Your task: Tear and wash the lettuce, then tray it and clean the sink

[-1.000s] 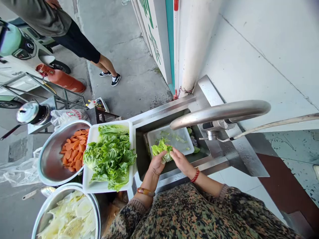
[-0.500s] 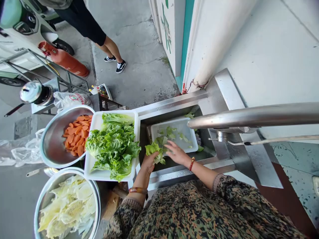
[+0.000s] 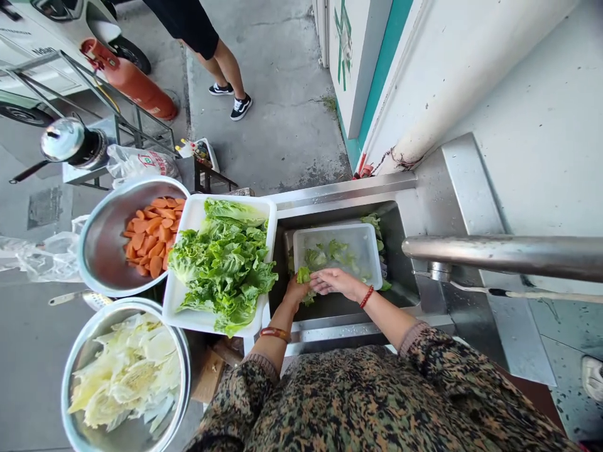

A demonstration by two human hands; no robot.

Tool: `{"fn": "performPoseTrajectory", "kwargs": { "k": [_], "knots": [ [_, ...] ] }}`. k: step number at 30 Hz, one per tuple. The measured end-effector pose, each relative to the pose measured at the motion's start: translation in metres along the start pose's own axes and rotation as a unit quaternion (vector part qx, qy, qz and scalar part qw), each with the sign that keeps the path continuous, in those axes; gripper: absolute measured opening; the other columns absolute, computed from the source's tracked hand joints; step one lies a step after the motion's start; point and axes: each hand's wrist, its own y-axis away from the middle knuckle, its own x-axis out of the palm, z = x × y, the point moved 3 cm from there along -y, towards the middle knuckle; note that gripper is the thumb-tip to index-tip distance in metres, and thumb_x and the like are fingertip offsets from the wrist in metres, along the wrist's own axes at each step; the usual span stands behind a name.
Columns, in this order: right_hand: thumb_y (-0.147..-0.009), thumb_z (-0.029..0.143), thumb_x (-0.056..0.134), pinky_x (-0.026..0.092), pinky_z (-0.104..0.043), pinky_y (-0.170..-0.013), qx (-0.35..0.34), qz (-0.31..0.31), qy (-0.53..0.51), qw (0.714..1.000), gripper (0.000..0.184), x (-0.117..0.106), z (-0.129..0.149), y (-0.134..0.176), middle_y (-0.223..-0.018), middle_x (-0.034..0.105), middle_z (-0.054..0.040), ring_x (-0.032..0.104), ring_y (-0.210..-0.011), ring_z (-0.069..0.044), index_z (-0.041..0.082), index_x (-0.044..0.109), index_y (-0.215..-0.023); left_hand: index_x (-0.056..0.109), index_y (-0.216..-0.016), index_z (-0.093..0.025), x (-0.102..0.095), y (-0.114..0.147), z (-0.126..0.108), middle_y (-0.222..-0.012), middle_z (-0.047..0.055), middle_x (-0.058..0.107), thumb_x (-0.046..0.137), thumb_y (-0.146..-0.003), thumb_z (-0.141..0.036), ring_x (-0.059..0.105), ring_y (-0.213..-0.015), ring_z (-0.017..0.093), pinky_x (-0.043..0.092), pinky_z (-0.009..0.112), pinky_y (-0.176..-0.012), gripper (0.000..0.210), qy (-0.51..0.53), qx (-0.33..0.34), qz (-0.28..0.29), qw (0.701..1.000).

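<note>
My left hand (image 3: pixel 296 290) is closed around a small bunch of green lettuce leaves (image 3: pixel 304 275) at the near left corner of a white plastic tub (image 3: pixel 379 276). The tub sits in a steel sink (image 3: pixel 400 251), with water and loose bits of lettuce (image 3: pixel 336 250) inside it. Right beside the held leaves is my right hand (image 3: pixel 333 281), its fingers stretched out toward the left hand. Whether its fingertips touch the leaves is hard to make out. More leaves (image 3: pixel 374 223) lie in the sink behind the tub.
Left of the sink stands a white tray (image 3: pixel 188 319) heaped with lettuce. Beyond it are a bowl of sliced carrots (image 3: pixel 155 235) and a bowl of cabbage (image 3: pixel 127 376). A steel faucet (image 3: pixel 494 254) reaches in from the right. A person's legs (image 3: pixel 226 63) and a gas cylinder (image 3: pixel 136 85) are farther off.
My hands have come closer together, the right hand moving up against the bunch of leaves in the left. The whole view has shifted slightly.
</note>
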Motion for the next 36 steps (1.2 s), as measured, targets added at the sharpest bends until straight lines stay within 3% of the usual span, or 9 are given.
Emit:
{"fn": "performPoseTrajectory", "kwargs": {
  "k": [3,7,13,18,21,23,30,33,36],
  "knots": [
    [-0.096,0.028,0.049,0.053,-0.037,-0.094,0.016,-0.082,0.116,0.990,0.028,-0.034,-0.006,-0.003,-0.113,0.072,-0.0106,0.068,-0.106,-0.023,0.020,0.070,-0.113,0.069,-0.082,-0.015,-0.009,0.005,-0.002,-0.070,0.004,0.071,0.086,-0.045,-0.015,0.066,-0.062,0.018,0.054,0.031,-0.062,0.041,0.021,-0.019,-0.027,0.999],
    [-0.087,0.015,0.059,0.032,-0.046,-0.114,0.025,-0.177,0.168,0.970,0.033,-0.072,-0.019,-0.025,-0.135,0.059,-0.0161,0.046,-0.134,-0.030,0.017,0.067,-0.119,0.067,-0.090,-0.016,-0.016,0.008,0.001,-0.077,0.003,0.073,0.085,-0.048,-0.021,0.068,-0.066,0.018,0.056,0.032,-0.065,0.046,0.076,-0.032,-0.039,0.996],
    [-0.080,0.016,0.064,0.045,-0.040,-0.101,0.018,-0.165,0.150,0.975,0.022,-0.046,-0.032,-0.054,-0.116,0.069,-0.0136,0.061,-0.113,-0.027,0.019,0.072,-0.101,0.066,-0.092,-0.015,-0.025,0.008,0.009,-0.079,0.003,0.074,0.086,-0.048,-0.017,0.069,-0.070,0.017,0.056,0.032,-0.071,0.048,0.129,-0.048,-0.052,0.989],
    [-0.089,0.027,0.052,0.054,-0.028,-0.071,-0.032,-0.117,0.035,0.992,0.052,-0.041,-0.020,-0.026,-0.108,0.072,-0.0077,0.066,-0.086,-0.016,0.024,0.046,-0.140,0.067,-0.095,-0.015,-0.028,0.012,0.006,-0.080,0.003,0.075,0.085,-0.050,-0.015,0.071,-0.074,0.019,0.057,0.034,-0.077,0.049,0.179,-0.049,-0.017,0.983],
    [-0.084,0.033,0.062,0.051,-0.025,-0.068,-0.074,-0.054,-0.124,0.988,0.052,-0.039,-0.007,-0.006,-0.116,0.069,-0.0101,0.065,-0.085,-0.015,0.022,0.052,-0.133,0.068,-0.092,-0.014,-0.023,0.017,0.000,-0.080,0.005,0.076,0.084,-0.052,-0.017,0.072,-0.078,0.021,0.057,0.036,-0.080,0.043,0.202,-0.054,0.020,0.978],
    [-0.082,0.037,0.065,0.051,-0.026,-0.069,-0.077,-0.036,-0.156,0.984,0.045,-0.030,-0.001,0.000,-0.119,0.067,-0.0096,0.064,-0.085,-0.016,0.022,0.060,-0.124,0.069,-0.090,-0.014,-0.019,0.022,-0.004,-0.084,0.007,0.076,0.083,-0.054,-0.018,0.073,-0.086,0.025,0.056,0.037,-0.084,0.038,0.210,-0.059,0.053,0.974],
    [-0.084,0.026,0.065,0.045,-0.037,-0.101,-0.182,-0.132,0.079,0.971,0.016,0.021,-0.004,-0.009,-0.111,0.067,-0.0082,0.061,-0.109,-0.020,0.022,0.076,-0.094,0.070,-0.088,-0.014,-0.014,0.037,-0.007,-0.087,0.010,0.077,0.081,-0.057,-0.014,0.071,-0.100,0.031,0.057,0.039,-0.087,0.034,0.198,-0.086,0.122,0.969],
    [-0.087,0.022,0.061,0.045,-0.039,-0.102,-0.187,-0.100,0.153,0.965,0.023,0.011,-0.004,-0.017,-0.118,0.066,-0.0080,0.060,-0.114,-0.020,0.025,0.075,-0.104,0.069,-0.088,-0.015,-0.020,0.036,-0.003,-0.084,0.009,0.077,0.082,-0.057,-0.015,0.072,-0.097,0.030,0.058,0.040,-0.087,0.033,0.193,-0.093,0.113,0.970],
    [-0.089,0.017,0.054,0.040,-0.044,-0.107,-0.118,-0.162,0.260,0.945,0.030,-0.026,-0.003,-0.024,-0.130,0.060,-0.0091,0.055,-0.122,-0.023,0.025,0.072,-0.113,0.068,-0.087,-0.014,-0.027,0.033,0.000,-0.081,0.009,0.077,0.082,-0.058,-0.016,0.073,-0.095,0.030,0.058,0.041,-0.087,0.032,0.194,-0.091,0.087,0.973]
  ]
}}
